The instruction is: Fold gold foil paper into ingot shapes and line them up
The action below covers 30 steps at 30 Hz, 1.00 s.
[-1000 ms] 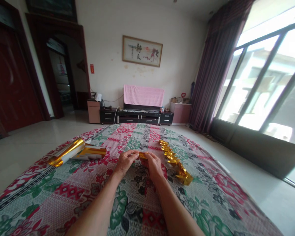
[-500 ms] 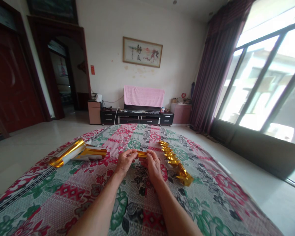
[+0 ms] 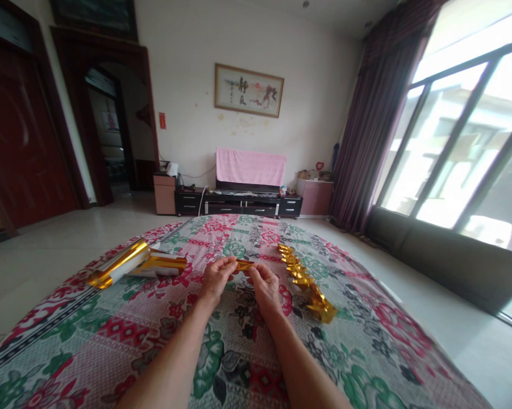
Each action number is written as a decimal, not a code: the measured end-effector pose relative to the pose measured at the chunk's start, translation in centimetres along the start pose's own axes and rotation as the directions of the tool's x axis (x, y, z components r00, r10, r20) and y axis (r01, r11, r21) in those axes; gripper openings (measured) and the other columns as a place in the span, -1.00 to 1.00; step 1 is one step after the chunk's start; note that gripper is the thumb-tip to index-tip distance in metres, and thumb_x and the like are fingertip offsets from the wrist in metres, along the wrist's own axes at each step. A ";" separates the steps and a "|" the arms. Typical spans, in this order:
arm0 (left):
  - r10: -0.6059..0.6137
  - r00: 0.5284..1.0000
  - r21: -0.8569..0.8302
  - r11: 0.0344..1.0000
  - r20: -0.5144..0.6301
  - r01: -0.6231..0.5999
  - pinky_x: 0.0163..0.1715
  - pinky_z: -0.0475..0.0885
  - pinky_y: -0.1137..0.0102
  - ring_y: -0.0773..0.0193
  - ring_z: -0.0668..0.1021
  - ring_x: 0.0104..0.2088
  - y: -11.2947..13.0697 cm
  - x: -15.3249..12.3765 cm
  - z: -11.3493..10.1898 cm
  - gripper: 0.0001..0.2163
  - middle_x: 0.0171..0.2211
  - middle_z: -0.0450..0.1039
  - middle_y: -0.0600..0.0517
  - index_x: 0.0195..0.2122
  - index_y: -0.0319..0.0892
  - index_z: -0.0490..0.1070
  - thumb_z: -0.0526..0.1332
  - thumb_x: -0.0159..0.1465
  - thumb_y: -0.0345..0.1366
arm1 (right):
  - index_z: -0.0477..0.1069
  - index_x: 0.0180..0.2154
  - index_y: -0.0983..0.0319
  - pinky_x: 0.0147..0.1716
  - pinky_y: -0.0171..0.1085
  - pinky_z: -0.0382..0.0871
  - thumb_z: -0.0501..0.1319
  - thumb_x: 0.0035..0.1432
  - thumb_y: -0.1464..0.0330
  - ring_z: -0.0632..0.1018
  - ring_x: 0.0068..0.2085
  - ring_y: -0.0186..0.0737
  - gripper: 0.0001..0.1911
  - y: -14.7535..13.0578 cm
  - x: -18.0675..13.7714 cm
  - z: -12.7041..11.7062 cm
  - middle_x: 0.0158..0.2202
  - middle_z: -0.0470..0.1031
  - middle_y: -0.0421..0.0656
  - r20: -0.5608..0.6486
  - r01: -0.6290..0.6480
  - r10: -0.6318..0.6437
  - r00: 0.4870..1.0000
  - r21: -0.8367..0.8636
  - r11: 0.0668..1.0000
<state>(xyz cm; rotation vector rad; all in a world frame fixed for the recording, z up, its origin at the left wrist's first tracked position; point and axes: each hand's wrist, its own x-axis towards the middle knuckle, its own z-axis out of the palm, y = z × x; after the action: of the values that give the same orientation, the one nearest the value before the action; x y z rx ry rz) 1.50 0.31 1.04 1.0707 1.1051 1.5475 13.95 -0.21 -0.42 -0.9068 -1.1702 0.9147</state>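
Observation:
Between my two hands, above the flowered tablecloth [image 3: 153,346], is a small strip of gold foil paper [image 3: 243,265]. My left hand [image 3: 217,278] pinches its left end between thumb and fingers. At the other end, my right hand [image 3: 264,284] has its fingers closed on the same strip. To the right lies a row of folded gold paper pieces [image 3: 300,278], boat-like with pointed ends, lined up from far to near. Rolled sheets of gold and white paper [image 3: 123,264] rest on the cloth at the left, one crossing the other.
Beyond the cloth stands a low black TV cabinet [image 3: 238,204], with a pink towel [image 3: 250,166] draped over a screen on it. Pinkish side cabinets flank it. A dark curtain [image 3: 362,125] and bright windows are on the right, a reddish door [image 3: 21,136] on the left.
My right hand's thumb and fingers have shifted slightly inward along the gold strip, and less of it shows between my hands. The other paper stays where it was.

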 end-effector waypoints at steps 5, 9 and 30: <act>0.027 0.999 -0.023 0.999 0.035 -0.027 -0.54 0.31 0.52 0.37 0.48 -0.49 0.3 -0.2 0.1 -0.62 -0.42 0.48 0.05 -0.19 -0.21 0.44 0.29 -0.04 -0.19 | 0.43 -0.40 0.30 -0.43 -0.36 0.32 0.17 -0.01 0.21 0.47 -0.43 -0.30 -0.73 0.4 0.1 -0.2 -0.46 0.49 -0.17 -0.026 0.010 -0.010 1.000 0.005 1.000; 0.042 0.998 -0.051 0.998 0.041 -0.040 -0.56 0.31 0.54 0.39 0.47 -0.51 0.4 -0.2 0.1 -0.54 -0.44 0.46 0.08 -0.07 -0.19 0.38 0.29 -0.03 -0.21 | 0.43 -0.41 0.30 -0.44 -0.38 0.32 0.19 -0.03 0.21 0.46 -0.45 -0.32 -0.74 0.3 0.1 -0.1 -0.49 0.47 -0.18 -0.039 0.002 -0.001 0.999 0.020 1.000; 0.038 0.999 0.031 0.999 0.002 -0.038 -0.56 0.30 0.52 0.35 0.51 -0.52 -0.1 0.1 0.0 -0.61 -0.42 0.49 0.05 -0.18 -0.22 0.43 0.28 -0.04 -0.17 | 0.33 -0.22 0.29 -0.45 -0.33 0.38 0.25 -0.12 0.27 0.51 -0.46 -0.29 -0.62 -0.7 -0.1 0.3 -0.42 0.51 -0.15 -0.069 -0.055 0.066 0.995 0.150 0.987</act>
<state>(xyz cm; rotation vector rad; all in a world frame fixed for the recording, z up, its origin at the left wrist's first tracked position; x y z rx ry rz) 1.46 0.46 0.90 1.1194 1.1167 1.5642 13.76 -0.54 0.22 -0.8522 -1.0026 0.9962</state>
